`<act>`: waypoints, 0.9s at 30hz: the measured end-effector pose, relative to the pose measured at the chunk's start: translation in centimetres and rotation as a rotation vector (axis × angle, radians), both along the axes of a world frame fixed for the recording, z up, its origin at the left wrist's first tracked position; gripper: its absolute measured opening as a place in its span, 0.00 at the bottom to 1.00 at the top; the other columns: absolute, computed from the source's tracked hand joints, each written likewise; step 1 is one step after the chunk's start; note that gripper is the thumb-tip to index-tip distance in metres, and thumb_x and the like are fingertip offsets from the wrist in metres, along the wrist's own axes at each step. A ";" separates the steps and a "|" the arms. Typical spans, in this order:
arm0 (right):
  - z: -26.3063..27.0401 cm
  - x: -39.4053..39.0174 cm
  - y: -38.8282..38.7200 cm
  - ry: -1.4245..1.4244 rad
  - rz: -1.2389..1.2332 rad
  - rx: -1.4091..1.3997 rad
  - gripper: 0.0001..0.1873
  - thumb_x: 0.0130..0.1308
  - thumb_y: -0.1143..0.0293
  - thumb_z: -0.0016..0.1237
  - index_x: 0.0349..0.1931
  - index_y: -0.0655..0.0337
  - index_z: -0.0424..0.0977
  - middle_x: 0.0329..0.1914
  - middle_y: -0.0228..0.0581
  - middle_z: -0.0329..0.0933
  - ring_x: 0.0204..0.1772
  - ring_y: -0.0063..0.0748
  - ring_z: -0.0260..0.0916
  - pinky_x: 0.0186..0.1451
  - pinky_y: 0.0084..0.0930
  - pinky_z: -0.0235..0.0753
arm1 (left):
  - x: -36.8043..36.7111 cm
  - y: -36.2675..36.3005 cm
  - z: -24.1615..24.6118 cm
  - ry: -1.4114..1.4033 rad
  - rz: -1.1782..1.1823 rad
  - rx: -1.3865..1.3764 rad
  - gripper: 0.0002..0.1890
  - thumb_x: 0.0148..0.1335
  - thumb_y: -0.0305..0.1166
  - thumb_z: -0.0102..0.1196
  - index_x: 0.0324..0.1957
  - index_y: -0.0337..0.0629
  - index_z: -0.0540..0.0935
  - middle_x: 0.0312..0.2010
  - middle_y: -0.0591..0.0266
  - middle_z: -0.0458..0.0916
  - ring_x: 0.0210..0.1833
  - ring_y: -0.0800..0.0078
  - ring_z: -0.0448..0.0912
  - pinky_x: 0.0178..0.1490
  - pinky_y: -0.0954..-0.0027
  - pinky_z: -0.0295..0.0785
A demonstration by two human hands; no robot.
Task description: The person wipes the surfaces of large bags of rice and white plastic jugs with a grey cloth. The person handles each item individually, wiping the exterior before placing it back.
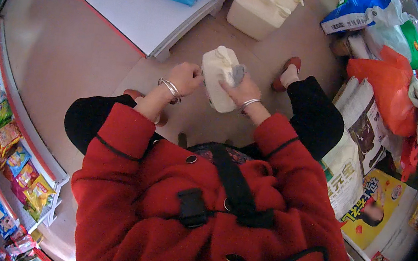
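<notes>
A cream plastic jug (216, 78) with a cap and a moulded handle is held tilted in front of my body, above the floor. My right hand (244, 87) grips its right side, with a small grey cloth or pad (238, 75) between the fingers and the jug. My left hand (186, 80) is at the jug's left side with curled fingers; whether it pinches something small cannot be told. Silvery bangles circle both wrists. Two more cream jugs (258, 12) stand on the floor farther ahead.
A white shelf (107, 2) with packaged food lies ahead to the left. Snack shelving (30, 107) curves along the far left. At right are stacked sacks (346, 172), a red plastic bag (388, 90), a blue-white bag (359, 11) and a yellow printed box (377, 208). My red shoes rest on the floor.
</notes>
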State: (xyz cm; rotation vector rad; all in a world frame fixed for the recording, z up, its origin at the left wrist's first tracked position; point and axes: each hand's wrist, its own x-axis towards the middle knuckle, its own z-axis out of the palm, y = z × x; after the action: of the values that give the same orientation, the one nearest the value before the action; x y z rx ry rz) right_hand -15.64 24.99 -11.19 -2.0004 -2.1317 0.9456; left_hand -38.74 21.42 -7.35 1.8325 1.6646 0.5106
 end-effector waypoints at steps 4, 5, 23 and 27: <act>1.6 4.1 3.4 0.080 -0.046 -0.182 0.39 0.51 0.38 0.55 0.45 0.72 0.75 0.41 0.59 0.79 0.45 0.54 0.78 0.49 0.39 0.77 | -0.8 -0.5 -0.2 -0.078 0.059 -0.020 0.14 0.58 0.39 0.58 0.31 0.35 0.81 0.24 0.53 0.81 0.27 0.67 0.81 0.34 0.63 0.75; 2.3 5.0 4.0 0.133 -0.075 -0.136 0.37 0.52 0.40 0.56 0.44 0.72 0.76 0.39 0.58 0.80 0.44 0.53 0.79 0.48 0.39 0.77 | -0.7 -0.7 0.2 -0.113 0.073 -0.093 0.14 0.59 0.40 0.58 0.33 0.36 0.81 0.25 0.53 0.82 0.29 0.67 0.81 0.34 0.64 0.75; 9.1 0.3 -2.8 0.337 0.368 -0.138 0.22 0.53 0.56 0.57 0.41 0.67 0.76 0.34 0.55 0.78 0.40 0.54 0.77 0.47 0.40 0.75 | 2.2 -3.0 -0.3 -0.714 0.295 -0.253 0.20 0.56 0.32 0.61 0.50 0.37 0.77 0.40 0.53 0.82 0.39 0.67 0.80 0.44 0.68 0.76; 8.5 0.3 -1.7 0.177 0.419 -0.163 0.18 0.54 0.57 0.57 0.36 0.64 0.78 0.31 0.54 0.78 0.37 0.55 0.76 0.43 0.41 0.75 | -0.1 -1.5 3.0 -0.067 0.071 -0.274 0.22 0.55 0.26 0.58 0.54 0.41 0.74 0.40 0.56 0.82 0.39 0.67 0.81 0.44 0.69 0.76</act>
State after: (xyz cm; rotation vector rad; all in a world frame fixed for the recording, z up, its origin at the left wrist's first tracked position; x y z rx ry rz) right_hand -15.37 23.31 -2.74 -1.4774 -2.4871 1.3350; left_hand -38.88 19.92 -4.36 1.5480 1.6677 0.3498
